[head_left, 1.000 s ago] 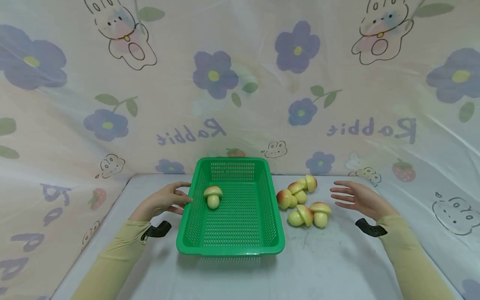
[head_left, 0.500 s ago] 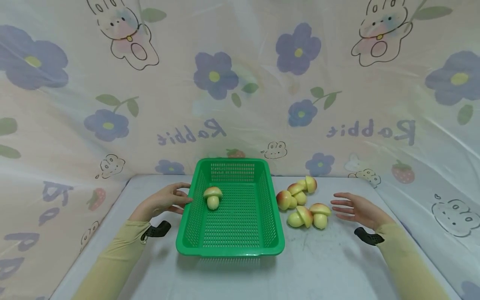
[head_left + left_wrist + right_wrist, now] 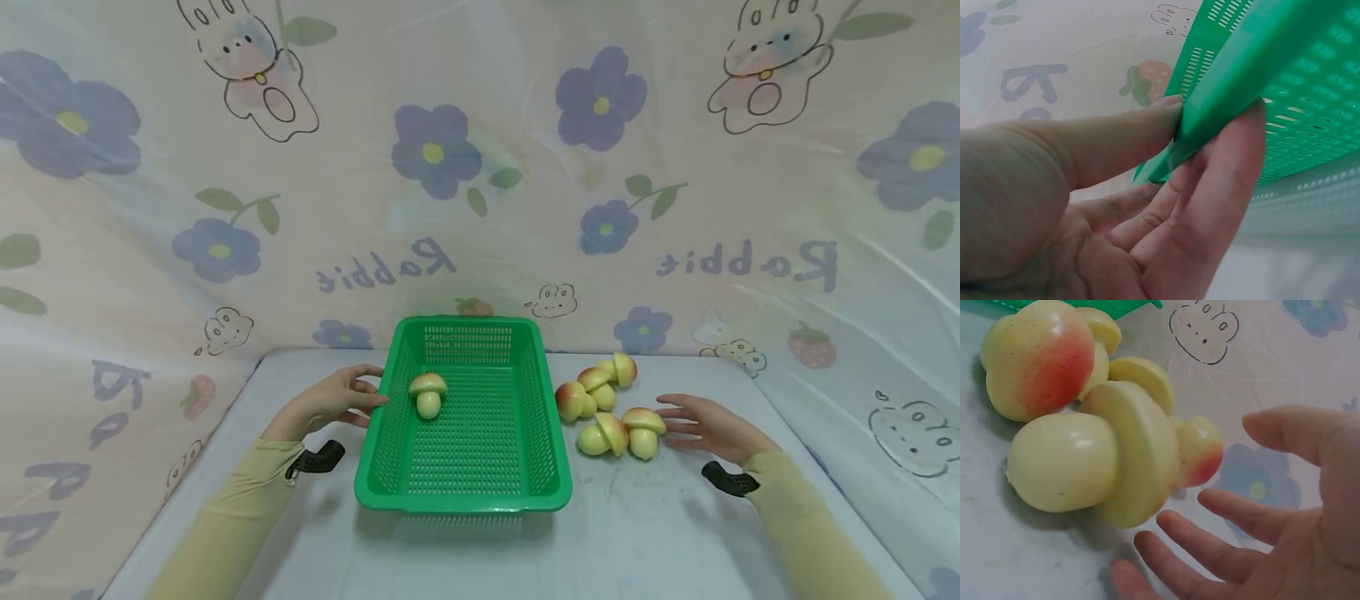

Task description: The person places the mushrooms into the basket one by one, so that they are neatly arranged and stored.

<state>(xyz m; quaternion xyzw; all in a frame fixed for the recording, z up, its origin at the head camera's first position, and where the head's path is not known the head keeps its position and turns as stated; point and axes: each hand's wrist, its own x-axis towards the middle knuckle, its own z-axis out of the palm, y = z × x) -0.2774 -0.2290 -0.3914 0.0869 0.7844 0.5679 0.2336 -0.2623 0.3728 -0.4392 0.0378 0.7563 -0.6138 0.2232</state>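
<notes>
My left hand (image 3: 330, 404) pinches the left rim of a green plastic basket (image 3: 487, 503); in the left wrist view the thumb lies on one side of the rim and the fingers on the other. Inside the basket, towards its left wall, one toy mushroom (image 3: 428, 395) stands with a reddish-yellow cap. Just right of the nearest loose mushroom (image 3: 643, 433) hovers my right hand (image 3: 712, 429), its fingers spread and holding nothing. In the right wrist view that mushroom (image 3: 1138, 456) lies close to the fingertips, apart from them.
Several more mushrooms lie in a cluster on the white table right of the basket, among them a front one (image 3: 602, 435), a left one (image 3: 575, 402) and a far one (image 3: 624, 369). A cloth (image 3: 495, 225) printed with rabbits and flowers hangs behind the table.
My right hand has come lower and slightly left, nearer the closest loose mushroom. The left hand keeps its grip on the rim, and the basket stays in place.
</notes>
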